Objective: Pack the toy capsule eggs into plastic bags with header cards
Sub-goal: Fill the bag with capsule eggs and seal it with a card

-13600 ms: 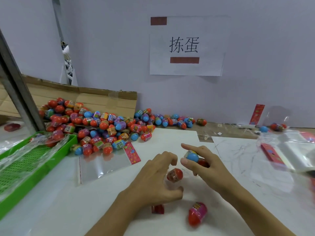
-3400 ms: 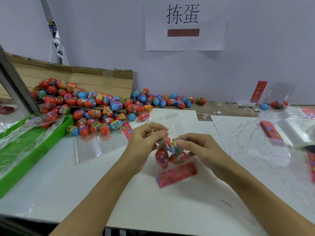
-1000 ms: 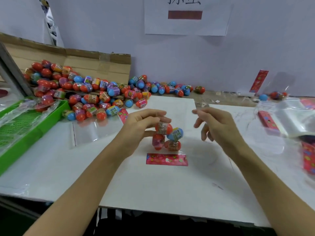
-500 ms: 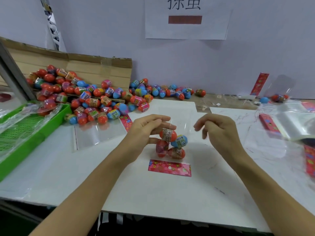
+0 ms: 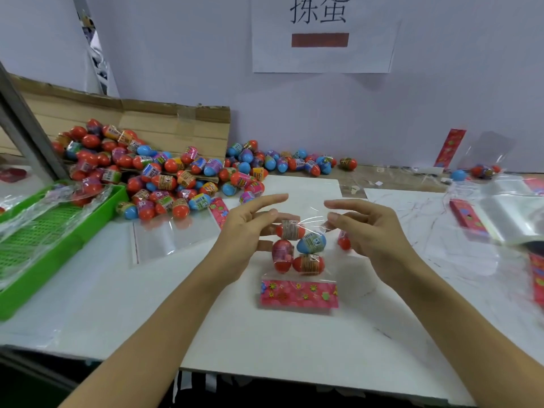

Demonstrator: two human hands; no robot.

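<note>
- At the centre of the frame I see a clear plastic bag (image 5: 300, 254) lying on the white table (image 5: 265, 343), its pink header card (image 5: 298, 294) at the near end, pointing toward the bottom of the frame.
- Four capsule eggs (image 5: 297, 248) sit inside it: a red one on top, a blue-capped one just right of it, and two red ones side by side against the header card.
- My left hand (image 5: 250, 234) is at the left of the bag with fingers mostly straight; the lower fingertips touch the topmost egg through the film, while the index finger reaches out above it, free.
- My right hand (image 5: 374, 231) is at the right of the bag, fingers loosely bent. Its fingertips are at the crinkled open end of the film, but I cannot tell whether they actually pinch it (the plastic is nearly invisible there).
- A single red egg (image 5: 343, 241) lies half hidden behind the right hand.
- In the upper left, a big pile of loose eggs (image 5: 164, 172) spills out of a cardboard box (image 5: 164, 122) onto the table.
- An empty bag (image 5: 167, 237) lies flat just below that pile.
- A green tray (image 5: 59, 240) sits at the left edge.
- A stack of bags (image 5: 512, 213) lies at the right edge.
</note>
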